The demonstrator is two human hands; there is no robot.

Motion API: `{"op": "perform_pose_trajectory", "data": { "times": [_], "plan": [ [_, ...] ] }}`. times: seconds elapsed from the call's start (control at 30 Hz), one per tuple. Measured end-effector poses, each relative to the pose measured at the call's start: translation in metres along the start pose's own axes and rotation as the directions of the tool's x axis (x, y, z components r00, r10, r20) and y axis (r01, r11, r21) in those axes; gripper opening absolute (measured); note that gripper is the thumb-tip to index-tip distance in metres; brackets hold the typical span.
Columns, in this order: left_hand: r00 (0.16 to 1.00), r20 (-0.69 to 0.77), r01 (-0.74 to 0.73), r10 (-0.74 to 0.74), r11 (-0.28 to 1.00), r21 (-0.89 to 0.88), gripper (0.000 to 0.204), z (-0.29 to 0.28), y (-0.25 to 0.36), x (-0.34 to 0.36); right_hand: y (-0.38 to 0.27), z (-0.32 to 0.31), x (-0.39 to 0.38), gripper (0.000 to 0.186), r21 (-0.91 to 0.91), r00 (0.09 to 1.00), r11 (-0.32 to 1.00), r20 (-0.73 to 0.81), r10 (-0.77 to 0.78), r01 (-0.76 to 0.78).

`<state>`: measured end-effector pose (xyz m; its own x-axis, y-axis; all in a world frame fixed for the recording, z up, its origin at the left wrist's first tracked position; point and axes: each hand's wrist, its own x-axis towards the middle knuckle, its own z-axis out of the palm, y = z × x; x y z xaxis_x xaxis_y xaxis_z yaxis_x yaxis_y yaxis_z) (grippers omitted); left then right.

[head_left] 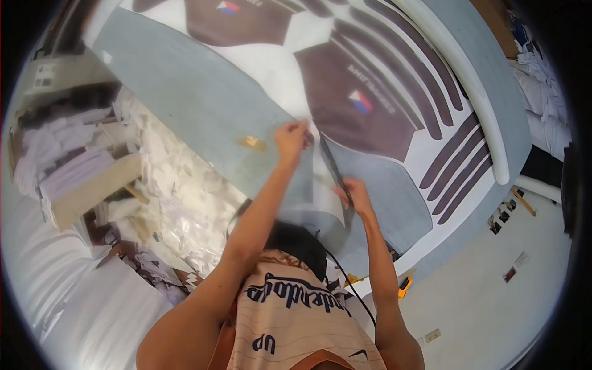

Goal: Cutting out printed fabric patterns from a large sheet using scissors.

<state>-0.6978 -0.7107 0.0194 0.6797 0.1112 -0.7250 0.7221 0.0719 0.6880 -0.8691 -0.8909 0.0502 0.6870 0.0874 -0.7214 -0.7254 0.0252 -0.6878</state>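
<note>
My right hand (356, 196) is closed round the handles of dark scissors (331, 159). Their long blades point up and left to the edge of a large white printed sheet (280, 68) with brown garment-shaped panels. The blades meet the sheet beside the curved lower edge of one brown panel (345, 92), which carries a small red, blue and white mark. Just left of the blade tips, my left hand (291, 143) pinches the white margin of the sheet. A narrow white strip (327, 191) of it hangs between my two hands.
The sheet lies on a blue-grey table (179, 86). A long white roll (475, 98) lies along its far right side. White scraps (179, 179) heap below the table's left edge. A yellow-orange tool (404, 287) is by my right forearm. A black cable (345, 274) runs beside my body.
</note>
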Motion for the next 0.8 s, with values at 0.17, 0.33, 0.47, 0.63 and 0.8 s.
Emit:
{"op": "perform_pose_trajectory", "data": {
  "times": [0.17,0.33,0.47,0.63,0.8],
  "plan": [
    [0.996,0.007,0.091,-0.091,0.996,0.016,0.029,-0.002,0.009,-0.003,0.004,0.001,-0.002,0.029,0.107,1.000,0.994,-0.021,0.012,-0.010],
    [0.993,-0.020,0.116,-0.119,0.988,-0.106,0.025,-0.007,0.008,-0.003,-0.001,0.008,-0.002,0.027,0.096,0.999,0.995,-0.045,0.029,-0.024],
    [0.992,0.102,0.079,-0.076,0.996,-0.028,0.021,-0.017,0.005,0.007,-0.003,0.013,0.004,0.027,0.110,0.998,0.993,-0.054,0.041,-0.034],
    [0.984,0.150,0.093,-0.093,0.996,0.006,0.019,-0.021,0.007,0.015,-0.018,0.022,0.024,0.023,0.118,0.999,0.993,-0.043,0.001,0.004],
    [0.969,0.205,0.139,-0.140,0.990,0.022,0.018,-0.029,0.011,0.018,-0.030,0.055,0.044,0.023,0.146,0.995,0.989,-0.103,0.004,0.011]
  ]
}}
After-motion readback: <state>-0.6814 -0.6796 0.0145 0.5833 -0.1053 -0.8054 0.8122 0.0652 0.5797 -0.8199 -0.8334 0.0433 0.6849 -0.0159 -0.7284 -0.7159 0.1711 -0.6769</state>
